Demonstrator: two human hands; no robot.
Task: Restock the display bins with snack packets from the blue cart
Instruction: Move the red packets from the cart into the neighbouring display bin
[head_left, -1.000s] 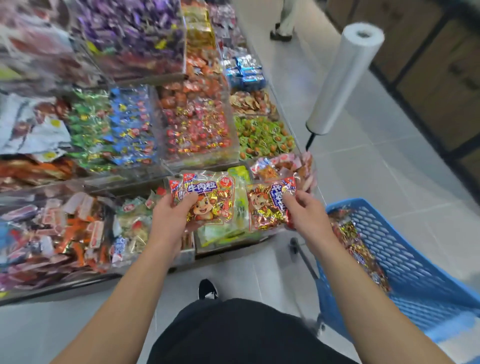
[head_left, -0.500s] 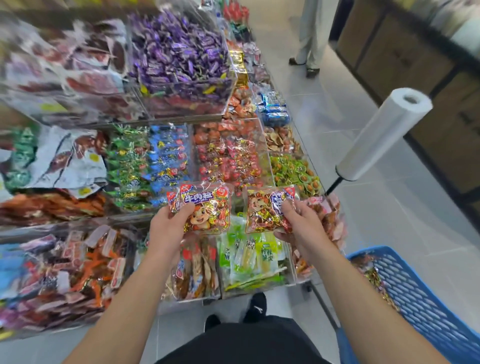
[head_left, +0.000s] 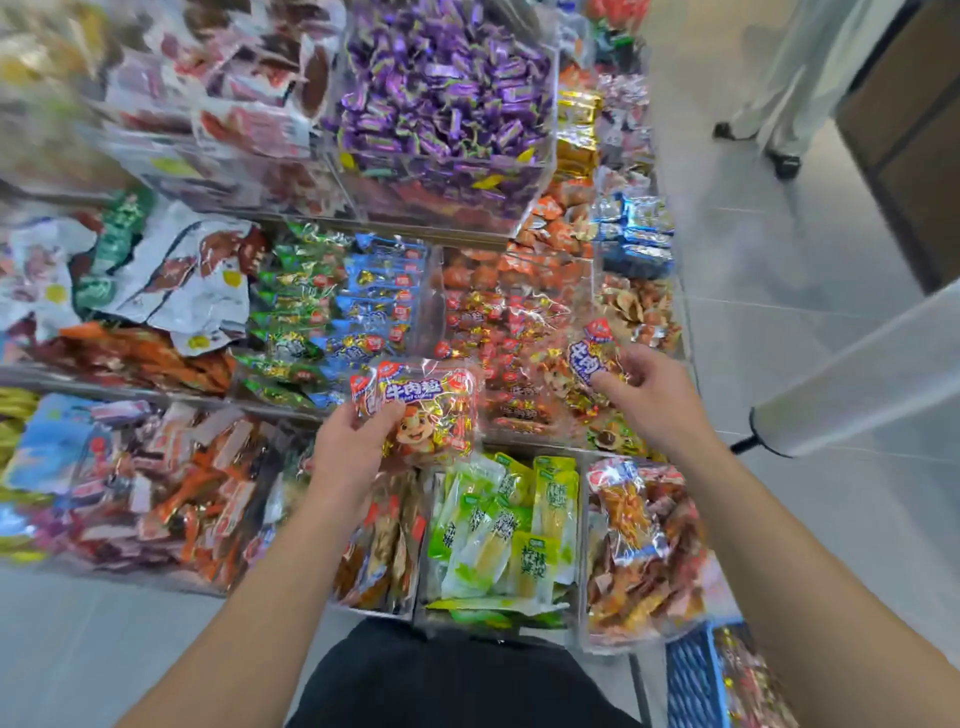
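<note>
We grip two snack packets: our left hand (head_left: 347, 448) holds a cartoon-faced red-and-gold packet (head_left: 422, 411), our right hand (head_left: 650, 396), at three o'clock, pinches its twin (head_left: 593, 358).

Left hand (head_left: 349, 451) grips snack packet (head_left: 423, 410) — right hand (head_left: 652, 392) pinches another packet (head_left: 592, 358) over red-sweets bin (head_left: 511, 332).

2 bare forearms, no sleeves in view; black garment (head_left: 457, 686) over the lap
</note>
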